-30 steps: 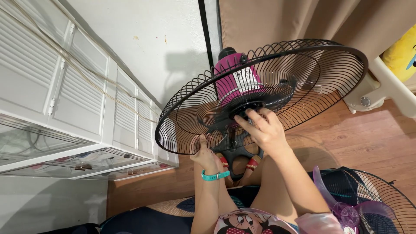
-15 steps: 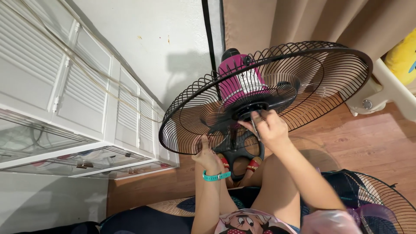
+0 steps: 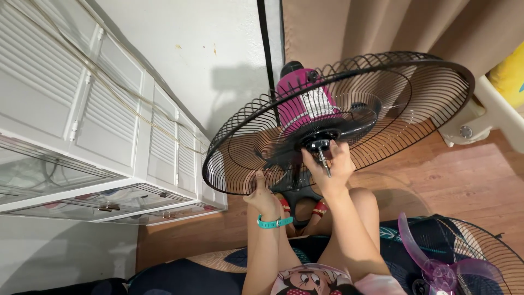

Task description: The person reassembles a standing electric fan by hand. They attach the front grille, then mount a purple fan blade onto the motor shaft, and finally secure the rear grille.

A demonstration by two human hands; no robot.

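Wire, thin and black, fans out in ribs from the hub of the rear fan guard (image 3: 382, 104), a wide round dish tilted above the wooden floor (image 3: 469, 175). Behind it sits the glossy magenta motor housing (image 3: 303, 101), rounded and plastic. The right hand (image 3: 330, 166) is at the centre of the guard, fingers pinched round the small black lock nut (image 3: 318, 145) on the bare metal shaft (image 3: 325, 163). The left hand (image 3: 261, 194), a teal band at its wrist, curls closed over the guard's lower rim. Low at the right lie a second wire guard (image 3: 480, 246) and a translucent purple fan blade (image 3: 436, 267), smooth and curved. A white louvred cabinet (image 3: 109, 125) stands along the left, and a tan pleated curtain (image 3: 382, 27) hangs behind.
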